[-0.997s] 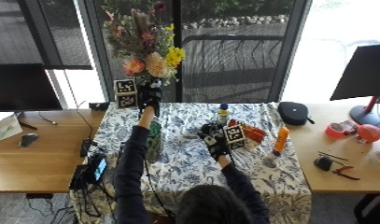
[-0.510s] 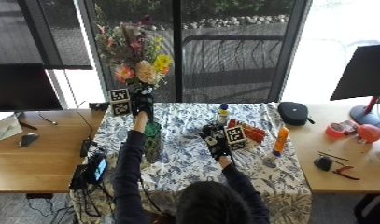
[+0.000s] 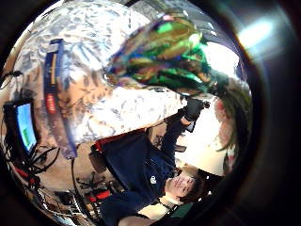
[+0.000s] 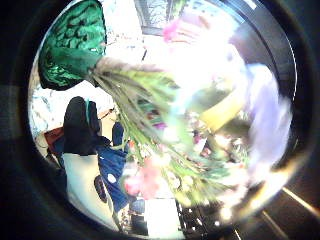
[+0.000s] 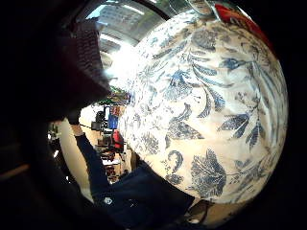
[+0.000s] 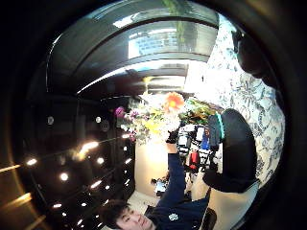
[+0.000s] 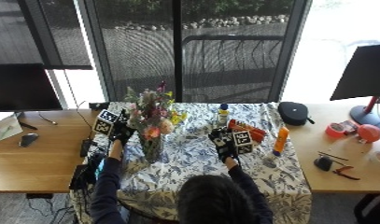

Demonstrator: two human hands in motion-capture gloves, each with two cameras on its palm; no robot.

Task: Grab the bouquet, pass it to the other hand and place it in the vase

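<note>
The mixed bouquet (image 7: 151,119) of pink, yellow and purple flowers stands with its stems in the green glass vase (image 7: 152,150) on the floral tablecloth (image 7: 195,163), left of centre. My left hand (image 7: 121,133) is at the vase's left side, level with the rim and close to the stems. Whether it still holds them is not visible. The left thumb side palm view shows the stems (image 4: 150,110) fanning out of the vase mouth (image 4: 75,50) close by. My right hand (image 7: 225,143) rests open on the cloth at the centre right, holding nothing.
Behind the right hand lie a red box (image 7: 247,129), an orange tube (image 7: 279,140) and a yellow-capped bottle (image 7: 222,114). A black pouch (image 7: 294,112), a lamp (image 7: 367,79) and pliers (image 7: 341,171) are on the right desk. A device (image 7: 85,172) hangs at the table's left edge.
The left hand has come down from high over the table's back left, and the bouquet has dropped with it into the vase. The right hand has stayed on the cloth.
</note>
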